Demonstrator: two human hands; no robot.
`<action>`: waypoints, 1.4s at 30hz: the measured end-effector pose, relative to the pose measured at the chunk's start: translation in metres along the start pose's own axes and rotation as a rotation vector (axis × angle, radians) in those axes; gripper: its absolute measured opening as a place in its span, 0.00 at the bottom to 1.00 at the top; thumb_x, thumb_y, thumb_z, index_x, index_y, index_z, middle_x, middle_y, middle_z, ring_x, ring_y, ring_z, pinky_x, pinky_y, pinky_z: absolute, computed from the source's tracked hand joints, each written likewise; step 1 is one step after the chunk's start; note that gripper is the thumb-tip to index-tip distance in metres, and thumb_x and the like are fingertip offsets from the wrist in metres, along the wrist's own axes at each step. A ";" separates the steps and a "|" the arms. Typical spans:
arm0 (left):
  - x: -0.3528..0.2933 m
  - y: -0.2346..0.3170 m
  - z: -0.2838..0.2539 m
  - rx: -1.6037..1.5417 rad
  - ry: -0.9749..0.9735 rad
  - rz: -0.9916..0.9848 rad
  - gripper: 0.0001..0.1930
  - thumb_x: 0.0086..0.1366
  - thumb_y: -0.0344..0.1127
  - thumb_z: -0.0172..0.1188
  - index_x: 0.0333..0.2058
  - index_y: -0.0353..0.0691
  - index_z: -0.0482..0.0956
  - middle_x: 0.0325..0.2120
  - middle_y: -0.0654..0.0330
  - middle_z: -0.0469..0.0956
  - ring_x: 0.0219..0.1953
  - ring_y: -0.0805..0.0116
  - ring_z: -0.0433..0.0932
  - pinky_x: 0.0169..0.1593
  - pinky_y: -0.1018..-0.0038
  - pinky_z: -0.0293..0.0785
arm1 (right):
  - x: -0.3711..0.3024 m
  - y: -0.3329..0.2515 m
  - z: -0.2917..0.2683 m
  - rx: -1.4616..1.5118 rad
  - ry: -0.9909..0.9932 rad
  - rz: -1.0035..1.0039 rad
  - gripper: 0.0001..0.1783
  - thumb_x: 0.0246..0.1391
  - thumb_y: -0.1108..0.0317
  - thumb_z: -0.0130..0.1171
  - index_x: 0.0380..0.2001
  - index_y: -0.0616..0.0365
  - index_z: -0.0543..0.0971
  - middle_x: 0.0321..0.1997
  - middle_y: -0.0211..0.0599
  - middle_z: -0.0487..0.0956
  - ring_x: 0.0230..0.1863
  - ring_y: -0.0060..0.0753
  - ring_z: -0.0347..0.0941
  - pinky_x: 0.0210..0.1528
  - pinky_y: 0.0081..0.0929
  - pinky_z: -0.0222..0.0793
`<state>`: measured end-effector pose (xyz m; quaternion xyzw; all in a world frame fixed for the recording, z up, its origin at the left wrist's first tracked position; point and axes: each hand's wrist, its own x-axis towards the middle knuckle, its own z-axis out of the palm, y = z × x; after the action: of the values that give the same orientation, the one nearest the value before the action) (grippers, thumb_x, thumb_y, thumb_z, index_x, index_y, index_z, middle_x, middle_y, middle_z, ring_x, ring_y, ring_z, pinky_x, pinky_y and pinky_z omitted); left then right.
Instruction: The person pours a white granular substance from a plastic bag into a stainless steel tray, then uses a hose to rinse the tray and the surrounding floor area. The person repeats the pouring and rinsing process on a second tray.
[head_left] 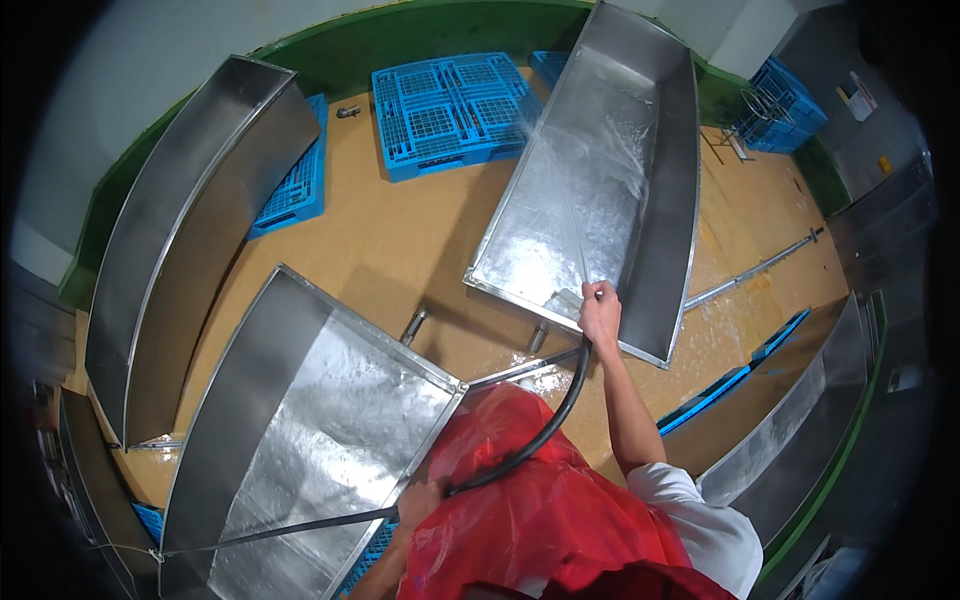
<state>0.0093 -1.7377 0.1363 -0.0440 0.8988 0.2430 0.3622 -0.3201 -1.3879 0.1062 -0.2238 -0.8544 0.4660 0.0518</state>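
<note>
A black hose (545,430) runs across the front of my red apron (540,500). Near its outlet my right hand (600,312) is closed round it, and water sprays away from there into a long stainless steel trough (590,170). The trough's sloping inside is wet and shiny. Lower down, my left hand (420,500) is closed on the same hose, by the edge of a second steel trough (330,420). From that hand the hose stretches left over this trough. My left fingers are partly hidden by the hose and apron.
Another steel trough (190,220) stands at the left, partly over a blue pallet (300,195). More blue pallets (450,110) lie on the tan floor (350,230) by the green wall base. A metal pole (755,268) lies right of the sprayed trough. Blue crates (790,105) stand far right.
</note>
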 end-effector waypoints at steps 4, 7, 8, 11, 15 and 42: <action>0.003 -0.001 -0.004 0.005 0.022 0.046 0.17 0.65 0.54 0.57 0.45 0.53 0.85 0.35 0.43 0.86 0.41 0.40 0.86 0.46 0.46 0.80 | 0.003 0.007 -0.014 0.021 0.095 -0.070 0.16 0.70 0.58 0.57 0.35 0.61 0.73 0.17 0.36 0.75 0.15 0.28 0.73 0.19 0.34 0.67; 0.002 -0.010 -0.002 -0.031 0.085 0.100 0.17 0.65 0.53 0.58 0.44 0.52 0.85 0.35 0.43 0.85 0.41 0.39 0.85 0.46 0.46 0.79 | -0.015 -0.023 -0.024 0.130 0.086 -0.020 0.15 0.70 0.59 0.57 0.35 0.60 0.73 0.18 0.34 0.74 0.15 0.25 0.71 0.17 0.30 0.66; 0.002 -0.013 -0.001 -0.049 0.110 0.123 0.17 0.64 0.53 0.58 0.44 0.52 0.85 0.35 0.43 0.85 0.41 0.39 0.85 0.46 0.45 0.79 | -0.018 -0.029 -0.027 0.142 0.100 -0.023 0.14 0.71 0.59 0.56 0.35 0.59 0.72 0.18 0.33 0.74 0.15 0.24 0.70 0.17 0.29 0.66; 0.002 -0.016 -0.004 -0.057 0.101 0.132 0.16 0.64 0.52 0.59 0.44 0.53 0.86 0.34 0.42 0.85 0.41 0.38 0.84 0.45 0.45 0.79 | -0.024 -0.037 -0.034 0.164 0.140 -0.041 0.14 0.71 0.60 0.57 0.34 0.59 0.72 0.18 0.30 0.73 0.15 0.21 0.68 0.16 0.27 0.65; 0.006 -0.029 0.005 -0.072 0.173 0.165 0.15 0.64 0.50 0.59 0.45 0.54 0.86 0.33 0.42 0.84 0.40 0.38 0.84 0.44 0.46 0.79 | -0.029 -0.044 -0.040 0.201 0.171 -0.062 0.14 0.71 0.60 0.57 0.34 0.58 0.71 0.18 0.29 0.72 0.16 0.19 0.67 0.16 0.26 0.65; 0.013 -0.051 0.007 -0.090 0.192 0.196 0.21 0.64 0.53 0.60 0.55 0.59 0.83 0.34 0.39 0.82 0.41 0.35 0.82 0.45 0.45 0.77 | -0.051 -0.072 -0.065 0.359 0.308 -0.207 0.18 0.73 0.55 0.55 0.33 0.57 0.72 0.18 0.30 0.73 0.13 0.20 0.66 0.14 0.23 0.62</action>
<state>0.0174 -1.7782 0.1028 0.0050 0.9174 0.3120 0.2468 -0.2791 -1.3932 0.2073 -0.1907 -0.7584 0.5628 0.2678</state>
